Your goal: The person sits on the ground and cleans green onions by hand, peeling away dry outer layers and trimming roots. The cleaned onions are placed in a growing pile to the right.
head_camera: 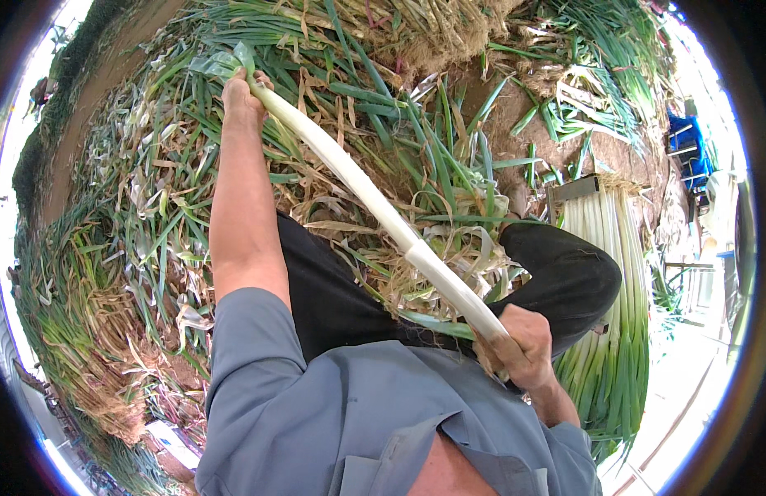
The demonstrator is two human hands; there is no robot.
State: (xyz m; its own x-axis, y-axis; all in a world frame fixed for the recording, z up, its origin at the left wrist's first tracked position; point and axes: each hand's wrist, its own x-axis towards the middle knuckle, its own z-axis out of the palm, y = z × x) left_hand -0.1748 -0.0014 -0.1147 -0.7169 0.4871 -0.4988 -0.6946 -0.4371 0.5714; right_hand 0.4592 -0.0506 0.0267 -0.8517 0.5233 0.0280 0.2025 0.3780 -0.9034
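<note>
One long leek-like green onion with a white stalk (pixel 383 204) stretches diagonally across my lap between both hands. My left hand (pixel 245 96), far out at the upper left, grips its green leafy end. Near my body, my right hand (pixel 516 347) is closed around the root end, which the fingers partly hide. A layer edge shows midway along the stalk. Below the stalk, dry peelings and leaves (pixel 445 266) lie between my legs. To the right of my bent knee, a row of clean white stalks with green tops (pixel 612 248) lies side by side against a metal piece (pixel 577 188).
Leaf litter (pixel 153 186) covers the ground at the left. Bundles of unpeeled onions with dirty roots (pixel 445 43) lie ahead, and more (pixel 97 384) at the lower left. A blue object (pixel 690 149) stands at the far right. Bare soil (pixel 624 161) shows near the metal piece.
</note>
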